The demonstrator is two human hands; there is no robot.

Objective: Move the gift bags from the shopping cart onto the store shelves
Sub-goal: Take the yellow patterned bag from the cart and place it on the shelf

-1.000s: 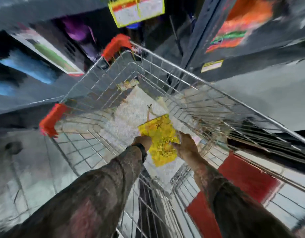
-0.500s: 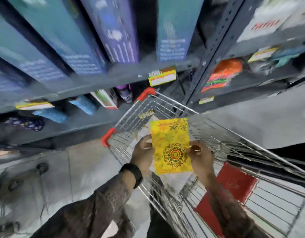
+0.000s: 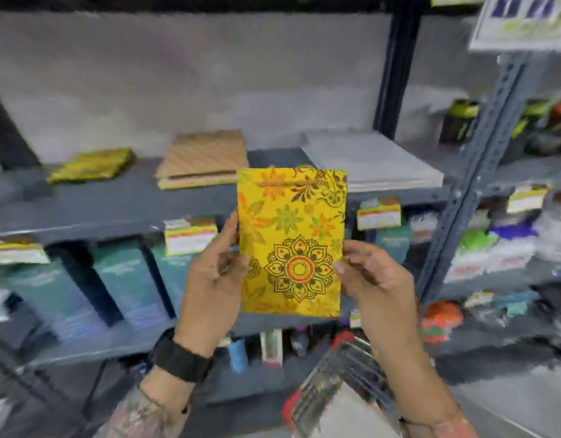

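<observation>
Both my hands are up in front of me, holding the yellow bag (image 3: 291, 241) upright and flat, its flower-and-mandala face turned my way. My left hand (image 3: 214, 279) has the lower left edge: the thumb lies along the front near the edge, the fingers (image 3: 231, 230) are curled round behind, so it's pinched between them. A black watch (image 3: 181, 361) sits on that wrist, and the patterned sleeve (image 3: 140, 412) runs down toward the bottom of the view. My right hand (image 3: 372, 279) takes the lower right edge, thumb tip pressed onto the front just beside the mandala, the other fingers tucked behind the bag where I can't see them. Both forearms rise from below, angled in toward each other, wrists bent slightly back. The bag is in the air, touching nothing but my hands, in front of the grey shelf (image 3: 114, 203). On that shelf behind it lie a flat yellow-green stack (image 3: 92, 165) to the left, a tan striped stack (image 3: 206, 159) in the middle and a grey stack (image 3: 370, 162) to the right. Price tags (image 3: 190, 237) hang on the shelf's front edge. Low down between my forearms, the cart (image 3: 339, 371) shows, badly blurred.
</observation>
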